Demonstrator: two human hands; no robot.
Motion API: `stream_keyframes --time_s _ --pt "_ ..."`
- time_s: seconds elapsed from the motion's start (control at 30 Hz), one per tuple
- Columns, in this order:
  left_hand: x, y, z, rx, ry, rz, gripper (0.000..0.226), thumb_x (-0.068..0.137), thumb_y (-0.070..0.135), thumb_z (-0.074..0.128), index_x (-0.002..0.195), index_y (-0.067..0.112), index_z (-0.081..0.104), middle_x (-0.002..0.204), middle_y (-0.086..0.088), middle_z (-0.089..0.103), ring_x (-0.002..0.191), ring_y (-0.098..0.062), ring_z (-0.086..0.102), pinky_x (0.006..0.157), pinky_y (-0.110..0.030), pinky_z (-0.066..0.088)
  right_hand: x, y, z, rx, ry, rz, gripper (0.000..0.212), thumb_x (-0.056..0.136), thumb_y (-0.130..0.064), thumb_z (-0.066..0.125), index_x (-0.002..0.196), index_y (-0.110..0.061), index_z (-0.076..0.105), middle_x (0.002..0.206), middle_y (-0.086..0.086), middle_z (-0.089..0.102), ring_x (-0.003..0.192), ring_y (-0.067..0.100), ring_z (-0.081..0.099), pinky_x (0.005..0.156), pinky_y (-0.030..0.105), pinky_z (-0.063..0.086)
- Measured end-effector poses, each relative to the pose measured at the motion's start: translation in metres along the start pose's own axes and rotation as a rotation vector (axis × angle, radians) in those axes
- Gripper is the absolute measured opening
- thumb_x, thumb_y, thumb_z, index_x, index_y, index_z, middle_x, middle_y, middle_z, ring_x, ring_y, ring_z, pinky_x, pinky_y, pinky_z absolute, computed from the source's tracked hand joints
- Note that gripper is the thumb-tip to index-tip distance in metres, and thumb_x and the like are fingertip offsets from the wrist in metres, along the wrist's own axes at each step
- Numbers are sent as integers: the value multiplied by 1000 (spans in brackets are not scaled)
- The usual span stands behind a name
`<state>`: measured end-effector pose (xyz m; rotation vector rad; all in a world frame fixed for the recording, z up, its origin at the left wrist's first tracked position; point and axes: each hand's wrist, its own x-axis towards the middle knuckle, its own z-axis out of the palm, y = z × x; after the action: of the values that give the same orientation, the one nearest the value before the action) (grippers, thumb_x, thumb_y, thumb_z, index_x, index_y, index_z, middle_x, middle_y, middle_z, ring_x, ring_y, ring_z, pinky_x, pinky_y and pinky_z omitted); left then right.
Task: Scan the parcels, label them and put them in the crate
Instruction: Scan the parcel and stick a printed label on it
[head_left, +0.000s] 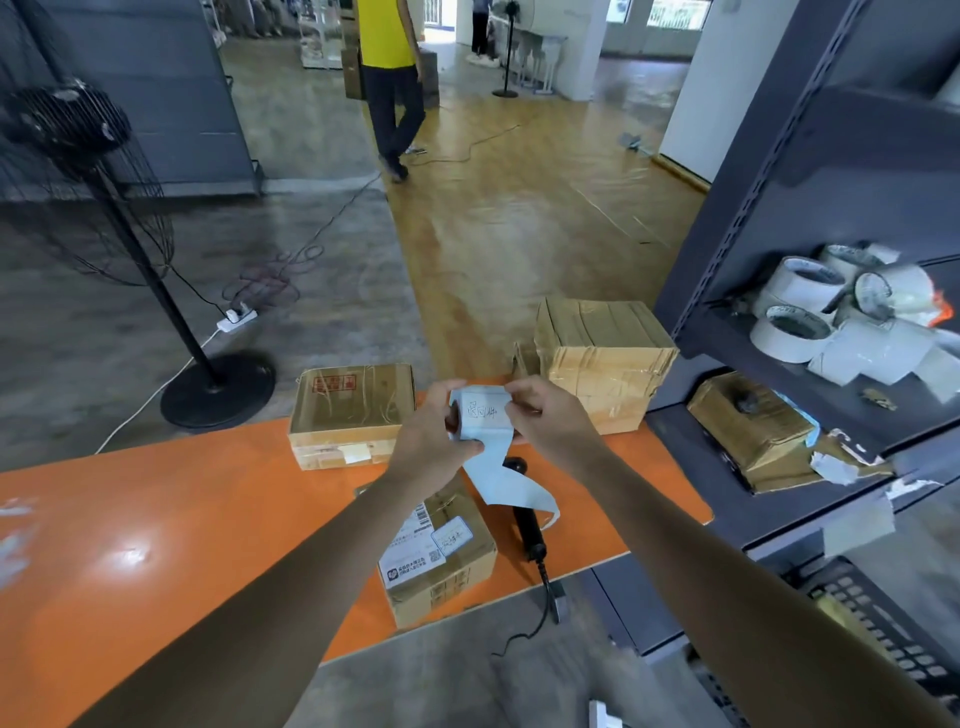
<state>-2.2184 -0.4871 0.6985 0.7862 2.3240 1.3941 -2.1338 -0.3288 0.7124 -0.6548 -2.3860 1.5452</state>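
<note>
While labelling proceeds: left hand (431, 441) grip clamped round pale blue paper label roll (480, 415), right hand (550, 421) grip pinching its top label. Small brown cardboard parcel (441, 561) on orange tabletop (182, 519) already stickered; two larger brown cardboard parcels (353, 410) (602, 353) at far edge apparently pending. None crated yet.

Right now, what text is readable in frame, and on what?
"退回件": handwritten, on the top label of the label roll, gripped by the left hand and pinched by the right hand.
On the left box, a red stamp: blurred, unreadable.
On the near box, the shipping label: print too small.
On the same box, a blue-edged sticker: handwriting unreadable.
</note>
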Motion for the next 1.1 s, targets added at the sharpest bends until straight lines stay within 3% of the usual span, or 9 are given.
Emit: stream_keyframes --time_s 0.13,0.27,0.43,0.57,0.67,0.77,0.97,1.1 --pt "-3 2 1 63 7 25 74 74 11 77 135 32 39 96 9 61 87 -5 59 56 -10 42 -2 -3 -1 -59 37 5 13 97 -17 56 110 -18 59 113 6 66 91 13 69 70 29 62" --pt "-7 7 3 112 7 58 74 76 10 76 137 29 39 94 8 57 88 -10 57 57 -5 43 -6 -4 -3 -86 32 2 24 98 -18 55 121 -11 58 117 9 65 95 19 69 73 33 62" --pt "-9 10 5 146 21 61 74 77 13 75 139 29 37 100 8 59 91 -12 60 56 -12 43 -10 -6 -4 -91 33 -11 25 98 -18 57 121 -8 58 117 11 66 95 20 69 75 37 62" --pt "-11 10 8 193 19 72 74 78 15 74 140 29 36 99 10 57 89 -12 60 59 -17 46 -10 -7 -3 -134 43 -5 20 98 -18 55 115 -8 57 108 12 67 86 22 71 71 41 62" --pt "-11 11 11 201 4 67 75 79 16 73 142 29 33 103 7 59 89 -12 60 58 -17 46 -12 -6 -3 -158 79 -24 7 99 -16 51 104 -16 55 92 10 67 79 26 71 69 48 60" --pt "-10 13 13 145 -14 13 77 79 15 74 142 29 32 106 5 61 85 -12 61 56 -16 42 -12 -4 -2 -202 88 -29 9 100 -17 47 96 -24 52 82 6 64 76 29 68 68 52 58" --pt "-7 13 11 54 -35 -88 65 75 12 76 125 32 39 99 -2 64 77 -11 61 54 -22 41 -11 2 3 -103 19 97 19 104 -26 37 89 -33 43 96 12 64 76 26 71 66 44 62" --pt "-7 10 11 10 -64 -136 55 76 13 74 112 35 38 90 -3 64 76 -16 64 56 -30 51 -11 4 5 -89 -11 106 20 105 -26 35 88 -33 42 100 12 64 82 26 71 69 42 62"
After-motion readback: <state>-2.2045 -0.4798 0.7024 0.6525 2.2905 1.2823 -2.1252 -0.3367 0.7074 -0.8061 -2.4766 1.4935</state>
